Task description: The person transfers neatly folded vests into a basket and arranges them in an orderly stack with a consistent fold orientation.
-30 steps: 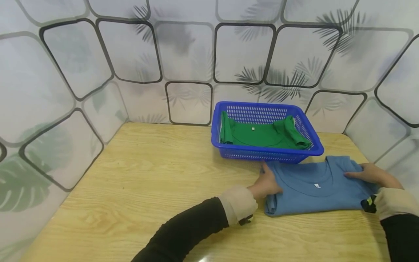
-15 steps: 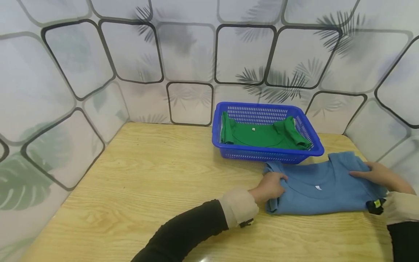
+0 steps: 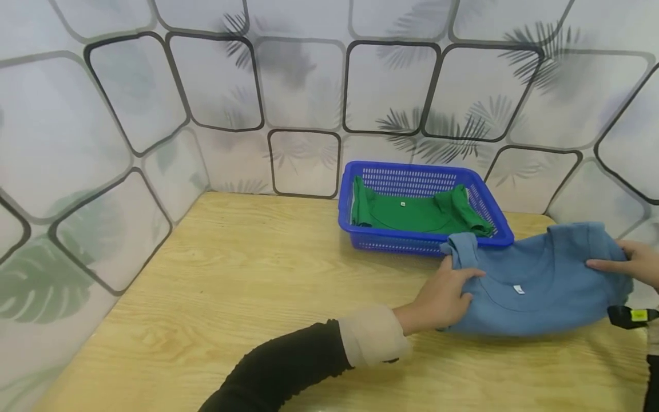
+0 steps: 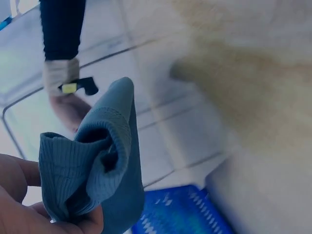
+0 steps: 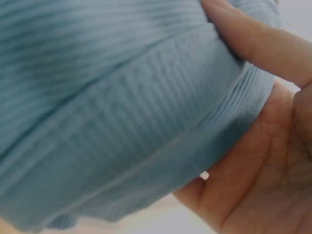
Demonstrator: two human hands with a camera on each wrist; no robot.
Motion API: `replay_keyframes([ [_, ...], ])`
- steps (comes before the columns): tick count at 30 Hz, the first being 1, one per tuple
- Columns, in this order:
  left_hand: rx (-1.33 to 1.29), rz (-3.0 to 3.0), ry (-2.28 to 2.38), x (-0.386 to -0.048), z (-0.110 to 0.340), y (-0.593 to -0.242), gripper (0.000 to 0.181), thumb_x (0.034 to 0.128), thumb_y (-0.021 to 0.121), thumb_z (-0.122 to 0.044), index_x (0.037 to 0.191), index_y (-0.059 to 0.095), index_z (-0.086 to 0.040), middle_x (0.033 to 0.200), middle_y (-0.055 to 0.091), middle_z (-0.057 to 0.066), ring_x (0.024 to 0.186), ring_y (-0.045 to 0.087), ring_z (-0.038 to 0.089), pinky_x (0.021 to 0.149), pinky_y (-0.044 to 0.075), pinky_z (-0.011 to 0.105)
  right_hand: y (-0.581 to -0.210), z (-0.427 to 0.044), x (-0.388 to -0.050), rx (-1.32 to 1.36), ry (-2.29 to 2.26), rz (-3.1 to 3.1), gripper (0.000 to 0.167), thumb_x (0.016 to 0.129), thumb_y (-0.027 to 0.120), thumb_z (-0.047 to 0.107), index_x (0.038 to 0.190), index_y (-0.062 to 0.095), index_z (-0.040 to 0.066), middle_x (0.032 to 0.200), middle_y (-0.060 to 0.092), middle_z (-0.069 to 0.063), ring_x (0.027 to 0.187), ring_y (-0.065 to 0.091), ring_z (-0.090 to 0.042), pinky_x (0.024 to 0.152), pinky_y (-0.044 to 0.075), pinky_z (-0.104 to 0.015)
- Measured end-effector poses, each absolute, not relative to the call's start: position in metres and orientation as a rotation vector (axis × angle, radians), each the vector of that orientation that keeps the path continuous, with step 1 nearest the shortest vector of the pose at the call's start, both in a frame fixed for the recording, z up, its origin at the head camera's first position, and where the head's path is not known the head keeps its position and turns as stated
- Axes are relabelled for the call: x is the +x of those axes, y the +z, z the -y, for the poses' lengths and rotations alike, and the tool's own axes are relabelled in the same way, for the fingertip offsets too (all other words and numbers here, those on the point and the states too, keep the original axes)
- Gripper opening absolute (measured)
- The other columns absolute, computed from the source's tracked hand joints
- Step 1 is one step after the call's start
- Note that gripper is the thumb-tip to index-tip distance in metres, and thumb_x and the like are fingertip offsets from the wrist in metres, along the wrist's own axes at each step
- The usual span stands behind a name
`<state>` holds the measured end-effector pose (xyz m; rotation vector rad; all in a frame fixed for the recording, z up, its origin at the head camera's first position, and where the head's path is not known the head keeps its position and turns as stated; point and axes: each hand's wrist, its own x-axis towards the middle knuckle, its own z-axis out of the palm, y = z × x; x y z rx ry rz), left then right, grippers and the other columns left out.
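Observation:
A folded blue shirt (image 3: 535,280) with a small white neck label hangs between both hands, lifted off the table on the right side. My left hand (image 3: 445,294) grips its left edge, thumb on top and fingers curled beneath. At the opposite edge my right hand (image 3: 635,263) pinches the cloth, partly cut off by the frame. In the left wrist view the rolled edge of the shirt (image 4: 92,161) shows its layers. Ribbed fabric lies between thumb and palm of the right hand (image 5: 263,122) in the right wrist view.
Behind the shirt stands a blue perforated plastic basket (image 3: 350,226) holding a folded green shirt (image 3: 412,213). The shirt's upper left corner overlaps the basket's front side in the head view. A wood-grain table (image 3: 247,257) meets patterned wall covering (image 3: 304,86) at the back.
The blue shirt has risen from the table and shifted right, carried by both hands. The left hand has tightened its hold on the left edge. Basket and green shirt stay put.

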<state>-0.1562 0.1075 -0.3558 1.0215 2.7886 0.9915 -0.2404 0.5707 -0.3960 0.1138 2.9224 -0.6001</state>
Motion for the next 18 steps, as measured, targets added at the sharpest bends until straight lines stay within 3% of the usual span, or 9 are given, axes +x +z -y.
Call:
replay_keyframes([
  [2,1.036,-2.802,1.014,-0.161,-0.102,-0.348,0.043,0.0896,0.058,-0.010,0.130,0.056,-0.025,0.109,0.054,0.002,0.072,0.036,0.003,0.054,0.034,0.009,-0.405,-0.588,-0.252,0.115,-0.629,-2.977,0.088,0.085,0.061,0.050,0.144,0.025,-0.003,0.128,0.036,-0.043,0.094,0.054,-0.048,0.078,0.045,-0.061],
  [5,1.019,-2.786,1.072,-0.169,-0.093,-0.339,0.042,0.0909,0.058,-0.010,0.130,0.057,-0.026,0.102,0.052,0.002,0.070,0.035,0.005,0.055,0.034,0.011,-0.387,-0.577,-0.253,0.051,-0.746,-2.940,0.085,0.089,0.061,0.041,0.148,0.019,-0.002,0.132,0.040,-0.036,0.098,0.054,-0.046,0.081,0.044,-0.060],
  [7,0.998,-2.757,1.120,-0.171,-0.088,-0.334,0.040,0.0912,0.058,-0.011,0.129,0.057,-0.026,0.103,0.052,0.004,0.071,0.037,0.005,0.057,0.036,0.012,-0.365,-0.557,-0.246,-0.021,-0.830,-2.916,0.069,0.090,0.062,0.030,0.144,0.030,0.001,0.127,0.052,-0.027,0.093,0.059,-0.034,0.079,0.048,-0.054],
  [8,0.989,-2.743,1.140,-0.172,-0.085,-0.332,0.040,0.0912,0.059,-0.011,0.128,0.058,-0.026,0.104,0.052,0.004,0.073,0.038,0.005,0.060,0.036,0.012,-0.356,-0.547,-0.242,-0.056,-0.876,-2.923,0.057,0.090,0.063,0.025,0.137,0.042,0.003,0.116,0.062,-0.014,0.085,0.061,-0.021,0.072,0.051,-0.045],
  [10,0.976,-2.719,1.173,-0.172,-0.081,-0.328,0.040,0.0910,0.060,-0.013,0.128,0.058,-0.027,0.108,0.052,0.005,0.076,0.040,0.005,0.064,0.037,0.013,-0.335,-0.524,-0.233,-0.084,-0.907,-2.909,0.044,0.090,0.063,0.019,0.126,0.048,-0.002,0.108,0.063,-0.018,0.080,0.060,-0.015,0.070,0.050,-0.044],
  [11,0.970,-2.705,1.190,-0.172,-0.079,-0.326,0.040,0.0909,0.060,-0.013,0.128,0.058,-0.027,0.110,0.052,0.006,0.075,0.041,0.006,0.064,0.038,0.014,-0.325,-0.512,-0.229,-0.100,-0.904,-2.898,0.044,0.091,0.062,0.018,0.123,0.047,-0.008,0.112,0.058,-0.030,0.081,0.059,-0.020,0.072,0.049,-0.049],
  [14,0.953,-2.691,1.213,-0.170,-0.073,-0.320,0.039,0.0910,0.061,-0.015,0.128,0.058,-0.029,0.120,0.052,0.009,0.083,0.049,0.008,0.068,0.042,0.015,-0.307,-0.491,-0.224,-0.058,-0.825,-2.912,0.045,0.091,0.061,0.022,0.118,0.047,-0.011,0.108,0.058,-0.032,0.080,0.062,-0.026,0.072,0.050,-0.048],
  [15,0.948,-2.685,1.222,-0.170,-0.072,-0.318,0.039,0.0912,0.061,-0.015,0.128,0.058,-0.029,0.125,0.051,0.011,0.090,0.053,0.009,0.071,0.044,0.016,-0.300,-0.482,-0.222,-0.039,-0.779,-2.906,0.053,0.092,0.060,0.025,0.120,0.042,-0.016,0.116,0.048,-0.043,0.084,0.060,-0.038,0.074,0.048,-0.053],
  [18,0.955,-2.665,1.229,-0.168,-0.066,-0.311,0.039,0.0915,0.060,-0.016,0.128,0.058,-0.029,0.131,0.049,0.012,0.103,0.055,0.012,0.076,0.044,0.017,-0.290,-0.469,-0.217,-0.015,-0.709,-2.914,0.057,0.092,0.060,0.026,0.122,0.038,-0.018,0.120,0.044,-0.046,0.095,0.055,-0.051,0.075,0.049,-0.055],
])
